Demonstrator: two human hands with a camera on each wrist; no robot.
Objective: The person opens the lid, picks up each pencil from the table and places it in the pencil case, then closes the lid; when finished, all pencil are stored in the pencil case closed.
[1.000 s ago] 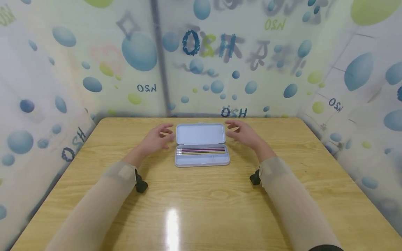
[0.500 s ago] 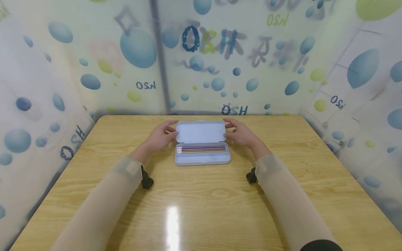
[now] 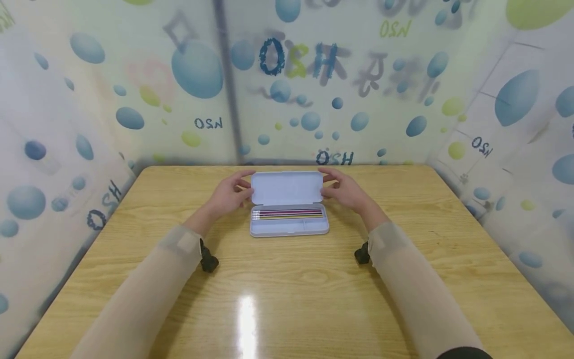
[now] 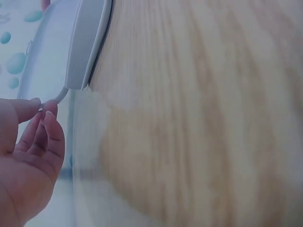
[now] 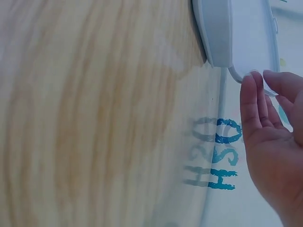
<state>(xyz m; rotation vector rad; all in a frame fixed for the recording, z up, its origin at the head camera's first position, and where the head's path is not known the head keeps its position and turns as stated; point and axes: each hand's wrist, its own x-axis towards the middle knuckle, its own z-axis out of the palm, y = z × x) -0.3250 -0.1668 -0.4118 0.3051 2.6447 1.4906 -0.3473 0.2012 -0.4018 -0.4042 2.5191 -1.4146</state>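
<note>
A pale pencil case (image 3: pixel 275 229) lies on the table with its lid (image 3: pixel 287 188) swung up and back at the hinge. Several striped pencils (image 3: pixel 289 214) lie side by side in its rear compartment. My left hand (image 3: pixel 227 195) pinches the lid's left edge between thumb and fingers, as the left wrist view confirms at the lid corner (image 4: pixel 49 56). On the opposite side my right hand (image 3: pixel 347 193) pinches the right edge, with fingertips at the lid rim in the right wrist view. The front compartments of the case show no pencils.
The wooden table (image 3: pixel 287 279) reaches toward me, with a bright reflection near its front. A patterned wall (image 3: pixel 358 89) stands right behind the table's far edge, and side walls flank it. Black wrist mounts (image 3: pixel 209 259) hang under both sleeves.
Both hands have moved inward from beside the case to the lid's side edges and taken hold. Over the last half second the lid has tilted up slightly.
</note>
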